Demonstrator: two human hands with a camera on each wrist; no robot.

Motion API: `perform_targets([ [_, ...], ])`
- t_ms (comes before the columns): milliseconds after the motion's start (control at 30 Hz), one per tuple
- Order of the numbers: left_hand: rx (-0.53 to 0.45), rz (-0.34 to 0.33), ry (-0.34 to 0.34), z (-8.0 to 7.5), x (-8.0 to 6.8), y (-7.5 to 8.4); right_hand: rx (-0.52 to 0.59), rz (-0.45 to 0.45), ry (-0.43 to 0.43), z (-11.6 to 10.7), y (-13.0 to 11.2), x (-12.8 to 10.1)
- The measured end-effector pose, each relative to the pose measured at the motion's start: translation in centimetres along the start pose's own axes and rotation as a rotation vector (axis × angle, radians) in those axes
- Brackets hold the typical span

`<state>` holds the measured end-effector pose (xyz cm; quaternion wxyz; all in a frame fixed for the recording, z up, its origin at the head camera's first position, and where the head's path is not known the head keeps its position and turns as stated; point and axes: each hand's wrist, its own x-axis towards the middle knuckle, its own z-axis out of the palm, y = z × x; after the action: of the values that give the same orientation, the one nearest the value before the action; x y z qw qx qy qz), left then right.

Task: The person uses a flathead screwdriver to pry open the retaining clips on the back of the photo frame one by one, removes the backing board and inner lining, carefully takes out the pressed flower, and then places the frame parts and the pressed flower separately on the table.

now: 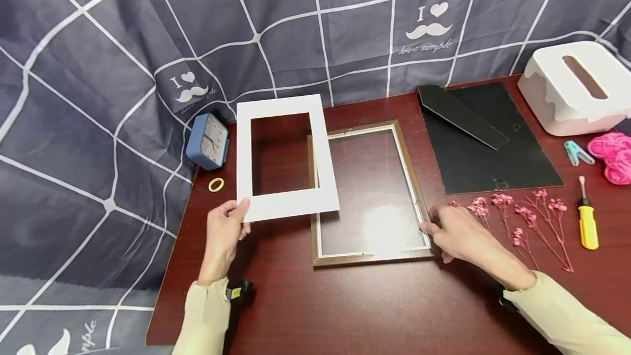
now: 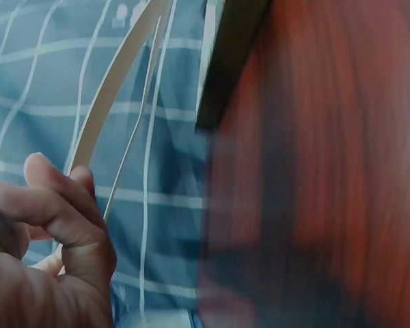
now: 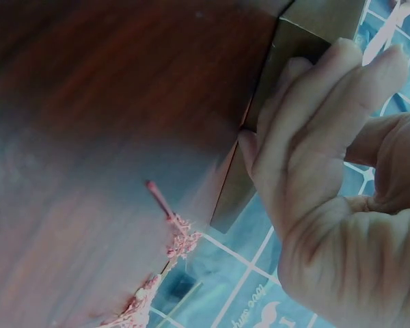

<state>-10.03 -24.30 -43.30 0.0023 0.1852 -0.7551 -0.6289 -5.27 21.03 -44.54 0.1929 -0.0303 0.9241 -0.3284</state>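
Note:
My left hand [image 1: 225, 233] pinches a white picture mat [image 1: 288, 207] by its lower left corner, thumb on top. The mat is raised and tilted, its right side overlapping the picture frame in the head view. In the left wrist view the mat [image 2: 99, 109] shows nearly edge-on above the fingers. The brown picture frame [image 1: 374, 259] lies on the table with a clear pane [image 1: 365, 179] inside its white inner edge. My right hand [image 1: 460, 234] grips the frame's right side near the lower corner, with fingers along the outer side [image 3: 263, 102].
A black backing board [image 1: 473, 169] with its stand leg lies at the right. Pink dried flowers [image 1: 522, 223], a yellow screwdriver [image 1: 588, 226], a teal clip [image 1: 578, 153], pink yarn [image 1: 613, 158] and a tissue box [image 1: 567, 97] surround it. At left are a blue clock [image 1: 208, 141] and yellow ring [image 1: 216, 184].

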Motion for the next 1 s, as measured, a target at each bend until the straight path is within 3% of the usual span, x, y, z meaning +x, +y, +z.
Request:
perform_targets([
  [200, 0.057, -0.058, -0.007, -3.2, 3.0, -0.5, 0.002, -0.006, -0.003, -0.1, 0.1, -0.1],
  [400, 0.146, -0.136, -0.026, -5.1, 5.1, -1.2, -0.006, -0.008, -0.012, -0.2, 0.1, 0.0],
  [700, 0.343, -0.203, -0.051, -6.1, 6.6, -2.2, -0.02, -0.011, -0.011, -0.2, 0.1, 0.0],
  [1000, 0.598, -0.166, -0.05, -7.0, 7.3, -2.3, -0.018, -0.001, -0.015, -0.2, 0.0, 0.1],
])
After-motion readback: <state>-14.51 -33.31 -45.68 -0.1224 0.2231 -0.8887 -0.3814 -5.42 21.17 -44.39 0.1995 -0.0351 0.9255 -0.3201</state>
